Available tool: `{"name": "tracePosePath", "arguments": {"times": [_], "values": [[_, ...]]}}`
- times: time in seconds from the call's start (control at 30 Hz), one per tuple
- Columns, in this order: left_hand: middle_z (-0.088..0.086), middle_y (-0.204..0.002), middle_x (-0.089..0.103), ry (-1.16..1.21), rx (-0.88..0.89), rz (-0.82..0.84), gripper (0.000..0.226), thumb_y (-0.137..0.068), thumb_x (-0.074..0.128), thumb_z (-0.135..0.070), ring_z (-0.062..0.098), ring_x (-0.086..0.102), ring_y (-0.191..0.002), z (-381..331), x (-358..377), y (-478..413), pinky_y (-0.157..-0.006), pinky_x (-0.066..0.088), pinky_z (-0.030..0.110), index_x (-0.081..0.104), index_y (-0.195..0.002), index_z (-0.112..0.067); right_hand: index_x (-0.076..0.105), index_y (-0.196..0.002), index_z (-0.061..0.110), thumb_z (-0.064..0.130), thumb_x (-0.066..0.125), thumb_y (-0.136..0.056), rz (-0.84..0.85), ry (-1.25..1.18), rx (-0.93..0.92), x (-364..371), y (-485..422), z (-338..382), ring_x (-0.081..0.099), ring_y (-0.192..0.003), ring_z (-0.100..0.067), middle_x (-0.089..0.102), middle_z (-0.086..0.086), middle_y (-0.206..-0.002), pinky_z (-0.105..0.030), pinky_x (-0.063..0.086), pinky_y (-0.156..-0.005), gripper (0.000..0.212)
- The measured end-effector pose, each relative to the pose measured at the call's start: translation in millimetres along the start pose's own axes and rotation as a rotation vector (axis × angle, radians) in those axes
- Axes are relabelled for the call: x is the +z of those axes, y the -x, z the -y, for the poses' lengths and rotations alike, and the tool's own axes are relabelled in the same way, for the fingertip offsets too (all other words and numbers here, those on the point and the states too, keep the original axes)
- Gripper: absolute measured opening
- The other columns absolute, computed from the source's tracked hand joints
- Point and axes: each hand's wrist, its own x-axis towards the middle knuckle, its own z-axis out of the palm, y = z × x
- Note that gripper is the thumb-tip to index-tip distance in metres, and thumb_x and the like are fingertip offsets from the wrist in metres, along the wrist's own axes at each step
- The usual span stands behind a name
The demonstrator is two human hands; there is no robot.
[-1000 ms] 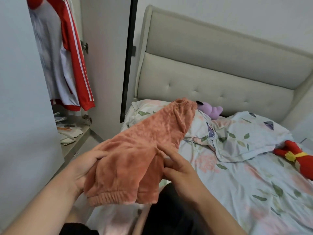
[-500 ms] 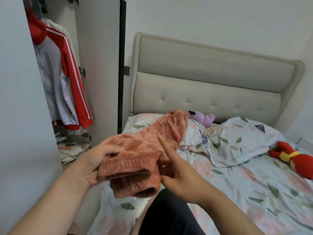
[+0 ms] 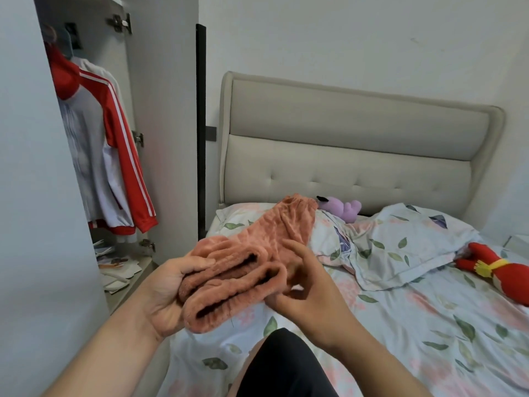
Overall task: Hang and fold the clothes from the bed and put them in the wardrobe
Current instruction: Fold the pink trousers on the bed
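Indoors, we face a bed with a padded headboard beside an open wardrobe where a red-and-white jacket hangs, while orange fleece trousers trail off the pillow, cuffs gripped in our left hand, our right hand pinching the fabric.

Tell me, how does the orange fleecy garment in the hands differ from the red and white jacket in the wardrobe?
The orange fleecy garment is plain and fuzzy; the red and white jacket looks smooth, with white stripes down its red sleeve. The garment is bunched and partly folded between the left hand and right hand, its far end on the bed; the jacket hangs full length. Both are clothes.
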Motion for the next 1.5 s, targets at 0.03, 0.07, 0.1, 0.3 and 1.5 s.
{"name": "tracePosePath", "arguments": {"times": [0.03, 0.07, 0.1, 0.3, 1.5], "values": [[0.040, -0.142, 0.040, 0.003, -0.035, 0.026, 0.088, -0.070, 0.071, 0.008, 0.053, 0.044, -0.131, 0.3, 1.9, 0.7, -0.105, 0.038, 0.064, 0.033, -0.148, -0.005, 0.040, -0.130, 0.065, 0.026, 0.086, -0.072, -0.007, 0.181, -0.065, -4.2, -0.9, 2.0, 0.056, -0.110, -0.001, 0.052, 0.011, -0.122, -0.022, 0.048, -0.097, 0.084], [0.041, -0.143, 0.038, 0.005, -0.060, 0.042, 0.082, -0.074, 0.066, 0.007, 0.054, 0.041, -0.132, 1.1, 1.8, -0.6, -0.107, 0.034, 0.064, 0.033, -0.148, -0.005, 0.033, -0.134, 0.067, 0.038, 0.087, -0.070, 0.021, 0.279, -0.128, -6.4, -2.2, 5.7, 0.048, -0.120, 0.005, 0.044, 0.020, -0.130, -0.015, 0.040, -0.103, 0.088], [0.041, -0.142, 0.038, 0.006, -0.070, 0.062, 0.079, -0.075, 0.064, 0.007, 0.054, 0.042, -0.131, 2.9, 3.8, -2.0, -0.107, 0.033, 0.065, 0.034, -0.147, -0.004, 0.035, -0.133, 0.065, 0.044, 0.086, -0.070, 0.074, 0.317, -0.180, -8.0, -4.1, 9.4, 0.040, -0.128, 0.009, 0.039, 0.030, -0.135, -0.011, 0.034, -0.106, 0.084], [0.034, -0.133, 0.054, -0.075, 0.125, 0.065, 0.066, -0.063, 0.070, -0.002, 0.047, 0.054, -0.124, 2.1, 5.0, -2.1, -0.102, 0.042, 0.061, 0.060, -0.128, 0.003, 0.068, -0.090, 0.021, 0.005, 0.066, -0.088, 0.007, 0.147, -0.161, -9.2, -12.4, 15.9, 0.069, -0.086, -0.011, 0.071, 0.008, -0.090, -0.027, 0.056, -0.075, 0.016], [0.014, -0.116, 0.069, -0.863, 0.531, 0.068, 0.053, -0.067, 0.075, -0.018, 0.032, 0.065, -0.112, 36.1, 88.3, -7.1, -0.096, 0.052, 0.048, 0.064, -0.117, -0.007, 0.072, -0.111, -0.001, 0.005, 0.066, -0.070, 0.009, -0.514, 0.291, -62.9, 20.4, 68.9, 0.066, -0.108, -0.041, 0.069, -0.028, -0.113, -0.051, 0.055, -0.092, 0.042]]}}
